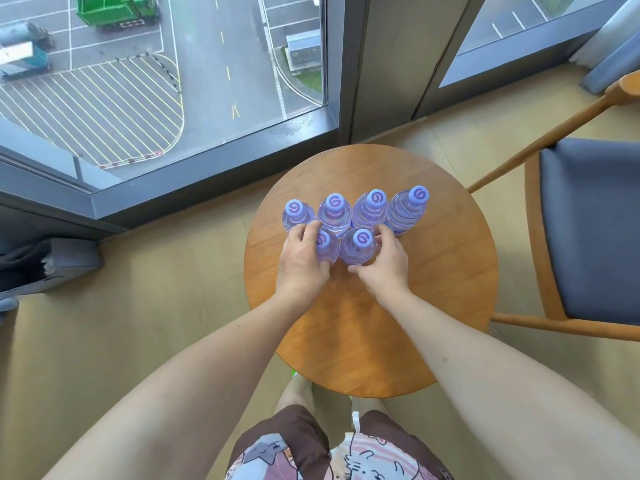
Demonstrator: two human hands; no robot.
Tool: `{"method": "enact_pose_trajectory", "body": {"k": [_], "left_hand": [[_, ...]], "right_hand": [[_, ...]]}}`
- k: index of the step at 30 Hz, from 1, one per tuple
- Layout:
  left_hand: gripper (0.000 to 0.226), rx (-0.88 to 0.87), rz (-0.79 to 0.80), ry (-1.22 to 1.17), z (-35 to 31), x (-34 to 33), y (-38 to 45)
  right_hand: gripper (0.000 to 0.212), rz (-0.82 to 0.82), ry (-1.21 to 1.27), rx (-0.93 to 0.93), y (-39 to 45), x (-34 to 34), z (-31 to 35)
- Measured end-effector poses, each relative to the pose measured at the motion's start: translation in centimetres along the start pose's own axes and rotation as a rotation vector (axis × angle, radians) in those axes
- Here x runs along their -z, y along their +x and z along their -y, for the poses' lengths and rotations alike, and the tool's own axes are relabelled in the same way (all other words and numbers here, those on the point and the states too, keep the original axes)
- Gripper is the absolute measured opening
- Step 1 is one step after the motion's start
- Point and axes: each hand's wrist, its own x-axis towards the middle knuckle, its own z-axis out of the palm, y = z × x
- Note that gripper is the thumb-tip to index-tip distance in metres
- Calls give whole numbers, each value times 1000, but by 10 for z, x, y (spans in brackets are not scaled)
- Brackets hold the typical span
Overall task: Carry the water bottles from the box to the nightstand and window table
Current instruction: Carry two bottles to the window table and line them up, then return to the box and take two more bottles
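Left hand [302,261]: fingers curled round front-left bottle [325,245]. Right hand [382,263]: grips front-right bottle [358,245]. Both bottles upright, touching, at centre of round wooden tabletop [450,271]. Four more bottles [370,207]: row at 12 o'clock. Chair [588,230]: 3 o'clock.

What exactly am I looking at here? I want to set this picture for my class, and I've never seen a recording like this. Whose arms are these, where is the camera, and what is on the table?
There is no machine: a person wears a camera on the head, looking down at their own arms. Below is a round wooden table beside a big window, with a wooden chair with a grey seat to the right. Six clear plastic water bottles with purple caps stand upright: four in a back row, two in front. The left hand wraps its fingers round the front left bottle; the right hand holds the front right bottle.
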Motion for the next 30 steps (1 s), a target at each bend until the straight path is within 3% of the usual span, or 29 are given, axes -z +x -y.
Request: {"method": "enact_pose_trajectory", "body": {"k": [4,10,17,23,30], "left_hand": [[71,-8,-21,30,-17,15,-6],[59,-34,-166,41,-53,54,-22],[66,47,-354,87,-83,125,-56],[74,173,-530,192,-70,216,-115],[72,381,-770,232,-7,305,-254]], "right_hand": [[111,61,-98,68,-12,22,16],[107,159,-248,249,-25,59,59],[104,232,-459,612,-54,83,140],[107,319,-562,858,-107,51,225],[111,510,-599,1175,-243,-30,277]]}}
